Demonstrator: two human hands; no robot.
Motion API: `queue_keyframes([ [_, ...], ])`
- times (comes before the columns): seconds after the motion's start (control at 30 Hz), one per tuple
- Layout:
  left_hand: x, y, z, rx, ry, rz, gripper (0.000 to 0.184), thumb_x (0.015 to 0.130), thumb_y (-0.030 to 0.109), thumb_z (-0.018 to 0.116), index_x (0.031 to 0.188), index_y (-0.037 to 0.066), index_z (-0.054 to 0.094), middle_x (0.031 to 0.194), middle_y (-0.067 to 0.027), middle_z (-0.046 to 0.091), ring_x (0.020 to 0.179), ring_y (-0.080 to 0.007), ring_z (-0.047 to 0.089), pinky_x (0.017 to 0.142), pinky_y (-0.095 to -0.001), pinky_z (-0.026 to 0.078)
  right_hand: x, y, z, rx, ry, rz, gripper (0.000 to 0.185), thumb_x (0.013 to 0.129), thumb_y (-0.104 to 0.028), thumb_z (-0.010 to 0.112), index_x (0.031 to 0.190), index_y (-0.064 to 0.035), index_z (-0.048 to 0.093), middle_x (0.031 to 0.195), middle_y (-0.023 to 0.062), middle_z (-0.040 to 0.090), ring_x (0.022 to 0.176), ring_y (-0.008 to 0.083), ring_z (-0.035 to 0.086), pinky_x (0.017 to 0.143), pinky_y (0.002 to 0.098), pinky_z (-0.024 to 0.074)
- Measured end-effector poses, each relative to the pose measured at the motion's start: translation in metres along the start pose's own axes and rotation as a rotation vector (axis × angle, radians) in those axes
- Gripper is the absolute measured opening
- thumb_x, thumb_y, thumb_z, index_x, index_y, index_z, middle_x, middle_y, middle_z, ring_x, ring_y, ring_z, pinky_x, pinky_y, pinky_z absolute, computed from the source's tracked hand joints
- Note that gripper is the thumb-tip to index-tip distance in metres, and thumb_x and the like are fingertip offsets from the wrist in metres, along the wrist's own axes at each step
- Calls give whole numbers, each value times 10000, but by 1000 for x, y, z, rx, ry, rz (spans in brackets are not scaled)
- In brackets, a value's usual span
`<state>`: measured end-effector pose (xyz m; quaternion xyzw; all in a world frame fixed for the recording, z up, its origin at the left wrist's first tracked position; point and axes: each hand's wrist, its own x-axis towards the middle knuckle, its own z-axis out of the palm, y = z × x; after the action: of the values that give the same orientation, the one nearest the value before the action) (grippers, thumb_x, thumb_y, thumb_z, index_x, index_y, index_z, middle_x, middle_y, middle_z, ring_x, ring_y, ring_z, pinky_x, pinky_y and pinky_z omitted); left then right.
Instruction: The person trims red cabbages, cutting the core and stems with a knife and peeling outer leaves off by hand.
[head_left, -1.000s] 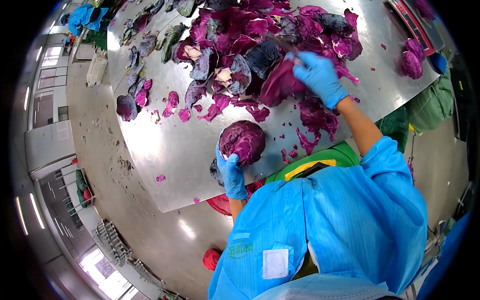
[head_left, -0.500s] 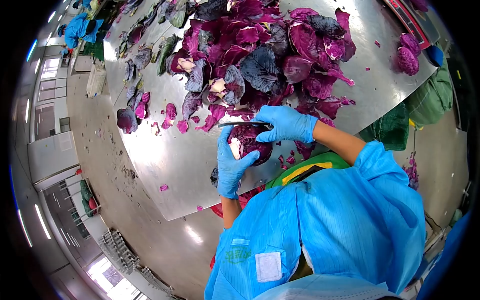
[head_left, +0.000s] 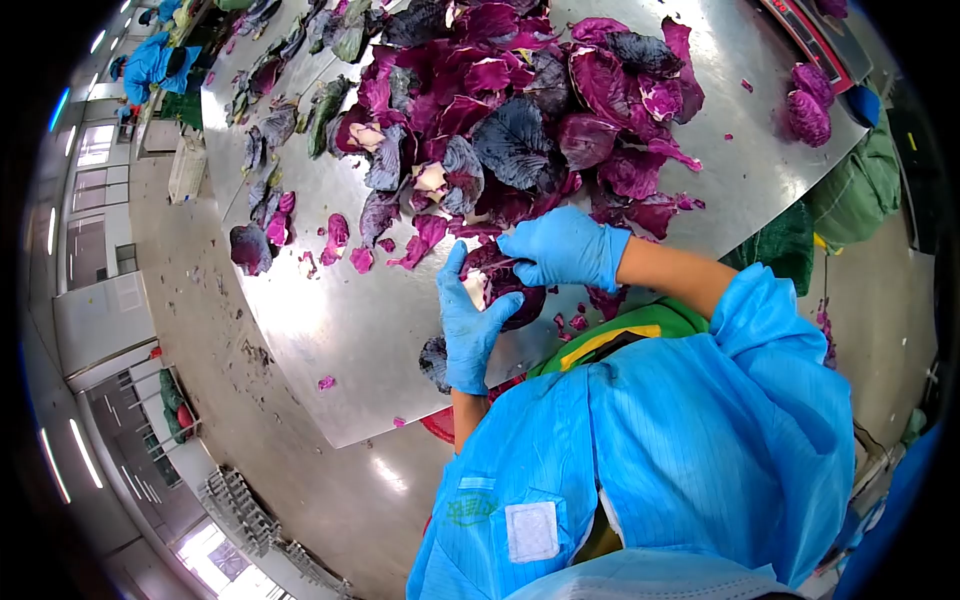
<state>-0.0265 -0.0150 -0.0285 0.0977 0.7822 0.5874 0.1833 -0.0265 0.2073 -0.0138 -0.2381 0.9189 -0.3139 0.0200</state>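
One round, glossy purple cabbage [head_left: 524, 310] is held over the smooth metal table [head_left: 375, 345], near crinkled leaves [head_left: 515, 145], cupped by the gloved left hand [head_left: 468, 325], thumb spread from fingers, and touched by the right hand [head_left: 568, 250], its fingers curled, whatever they pinch indiscernible.

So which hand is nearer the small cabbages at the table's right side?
Right. Your right hand, on the held cabbage, is left of the small cabbages; your left hand, also on it, is farther left.
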Motion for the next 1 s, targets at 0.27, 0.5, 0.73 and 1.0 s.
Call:
queue_keyframes([
  [0.27,-13,28,15,177,94,76,1015,623,187,862,1462,-5,323,1413,-158,420,1293,-283,442,1121,-396,341,-6,0,17,-125,202,-87,199,791,-243,619,869,-62,588,748,119,585,604,301,620,491,420,483],
  [0.5,-55,11,-6,-54,-28,40,1091,586,104,858,1496,46,258,1502,-128,334,1355,-274,381,1162,-383,298,-27,82,-4,-322,440,265,142,830,-177,603,949,-110,642,782,123,603,690,323,630,592,422,524],
  [0.73,-53,3,-1,-200,178,-22,1152,585,116,893,1519,41,222,1546,-120,284,1392,-264,340,1156,-385,314,-23,11,-29,221,302,188,664,808,-287,769,1395,-111,514,1252,131,594,1071,252,633,926,336,520],
  [1.0,-28,22,18,-412,97,-74,1157,632,107,911,1532,28,189,1490,-167,348,1315,-272,441,1076,-397,434,-17,7,-1,717,-19,466,532,828,-342,771,1217,-19,605,1087,130,645,982,191,616,887,331,494],
])
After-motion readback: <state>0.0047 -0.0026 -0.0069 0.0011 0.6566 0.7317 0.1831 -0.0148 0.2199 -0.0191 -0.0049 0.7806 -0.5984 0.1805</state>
